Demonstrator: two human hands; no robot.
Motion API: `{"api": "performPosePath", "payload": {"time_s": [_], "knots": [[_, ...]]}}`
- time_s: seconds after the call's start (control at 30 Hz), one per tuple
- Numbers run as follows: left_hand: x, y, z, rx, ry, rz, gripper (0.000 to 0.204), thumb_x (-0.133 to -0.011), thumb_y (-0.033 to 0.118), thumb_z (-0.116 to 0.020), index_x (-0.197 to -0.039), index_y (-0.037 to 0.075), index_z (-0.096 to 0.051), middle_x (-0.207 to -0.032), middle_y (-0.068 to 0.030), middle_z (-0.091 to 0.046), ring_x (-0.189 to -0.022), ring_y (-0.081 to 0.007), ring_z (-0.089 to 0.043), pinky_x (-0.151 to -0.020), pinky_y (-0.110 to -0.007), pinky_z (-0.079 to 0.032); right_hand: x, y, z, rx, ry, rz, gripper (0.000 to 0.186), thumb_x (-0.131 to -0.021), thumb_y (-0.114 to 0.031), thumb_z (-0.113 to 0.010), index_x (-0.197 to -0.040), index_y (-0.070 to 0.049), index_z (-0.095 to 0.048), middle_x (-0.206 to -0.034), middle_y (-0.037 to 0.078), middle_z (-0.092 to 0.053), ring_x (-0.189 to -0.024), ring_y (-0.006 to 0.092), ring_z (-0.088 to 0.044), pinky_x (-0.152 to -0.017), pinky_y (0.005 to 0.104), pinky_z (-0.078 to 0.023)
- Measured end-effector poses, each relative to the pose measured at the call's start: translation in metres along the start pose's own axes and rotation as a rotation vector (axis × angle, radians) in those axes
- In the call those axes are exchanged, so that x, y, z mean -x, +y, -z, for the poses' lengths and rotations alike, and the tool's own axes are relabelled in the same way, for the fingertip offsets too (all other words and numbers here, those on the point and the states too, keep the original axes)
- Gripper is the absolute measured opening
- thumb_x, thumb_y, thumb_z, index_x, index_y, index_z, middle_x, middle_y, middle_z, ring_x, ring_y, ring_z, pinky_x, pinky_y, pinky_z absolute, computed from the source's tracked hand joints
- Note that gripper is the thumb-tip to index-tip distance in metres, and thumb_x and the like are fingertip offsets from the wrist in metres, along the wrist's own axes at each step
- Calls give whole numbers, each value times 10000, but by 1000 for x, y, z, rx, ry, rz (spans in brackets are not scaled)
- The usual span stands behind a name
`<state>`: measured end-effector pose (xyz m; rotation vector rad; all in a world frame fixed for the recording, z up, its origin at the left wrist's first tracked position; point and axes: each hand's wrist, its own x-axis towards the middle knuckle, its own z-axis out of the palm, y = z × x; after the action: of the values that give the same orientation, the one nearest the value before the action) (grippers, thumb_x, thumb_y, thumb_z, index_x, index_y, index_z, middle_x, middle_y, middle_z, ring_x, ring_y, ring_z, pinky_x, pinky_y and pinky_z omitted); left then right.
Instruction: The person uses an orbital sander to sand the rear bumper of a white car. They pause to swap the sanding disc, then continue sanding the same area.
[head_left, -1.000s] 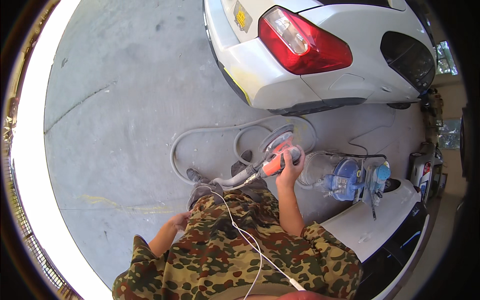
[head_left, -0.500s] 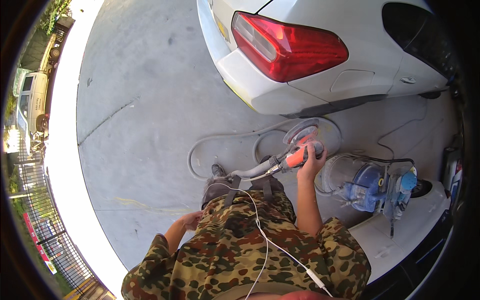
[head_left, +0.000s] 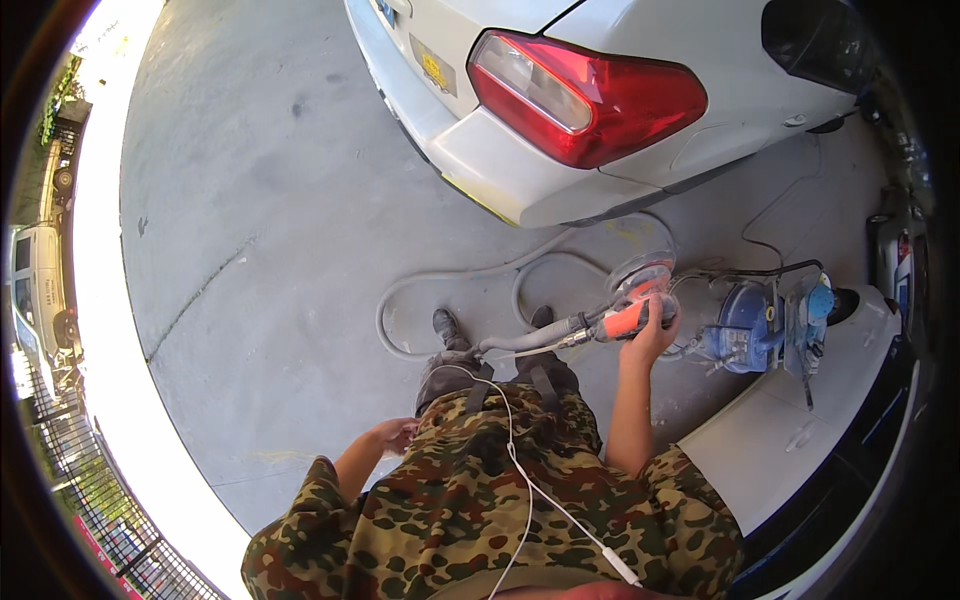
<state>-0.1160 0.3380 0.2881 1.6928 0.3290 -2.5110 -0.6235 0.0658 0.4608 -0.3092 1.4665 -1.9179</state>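
Note:
My right hand point(head_left: 656, 334) is wrapped round an orange sander point(head_left: 628, 318), held up in front of my right leg. Its round pad points away from me, toward the car. A thick grey hose point(head_left: 540, 334) and a thinner air line leave its near end and run left past my thighs. Low by my left hip hangs my left hand point(head_left: 398, 434), beside the hem of my camouflage shirt point(head_left: 470, 490). Its fingers are loosely bent and partly apart, with nothing visible in them. Ahead stands the rear corner of a white car point(head_left: 540, 175) with a red tail light point(head_left: 590, 100).
The grey hose loops over the concrete floor point(head_left: 290, 300) round my shoes. To the right stands a blue wheeled dust extractor point(head_left: 740, 328), next to a pale car panel point(head_left: 790, 430). A white cable point(head_left: 512, 445) hangs down my front. A fence point(head_left: 105, 490) lies far left.
My view has shifted, and the car's rear shows further left. My right hand and the sander sit slightly lower and further right in view. The grip is unchanged.

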Motion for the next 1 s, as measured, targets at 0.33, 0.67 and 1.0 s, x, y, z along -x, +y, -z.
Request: {"api": "performPosePath", "payload": {"time_s": [0.33, 0.67, 1.0], "knots": [[26, 21, -7, -40, 2, 118, 215, -1006, 334, -707, -1162, 194, -757, -895, 49, -670, -764, -163, -598, -844, -448, -503, 30, -3, -7, 51, 47, -113, 603, -926, -198, -818, -1413, -24, -508, -1355, 164, -576, -1153, 315, -654, -908, 462, -633], [112, 56, -48, -190, 210, 190, 87, -965, 322, -736, -1016, 253, -751, -786, 80, -592, -697, -97, -540, -735, -356, -431, 49, 1, -12, 15, 108, -161, 640, -937, -171, -796, -1475, -25, -481, -1392, 164, -572, -1206, 315, -640, -947, 465, -613], [123, 74, -64, -216, 237, 218, 153, -949, 333, -746, -836, 265, -668, -723, 104, -516, -669, -81, -500, -731, -335, -391, 49, 9, -17, 25, 97, -143, 574, -954, -184, -783, -1425, 1, -512, -1381, 155, -584, -1221, 299, -636, -989, 449, -592]]}}
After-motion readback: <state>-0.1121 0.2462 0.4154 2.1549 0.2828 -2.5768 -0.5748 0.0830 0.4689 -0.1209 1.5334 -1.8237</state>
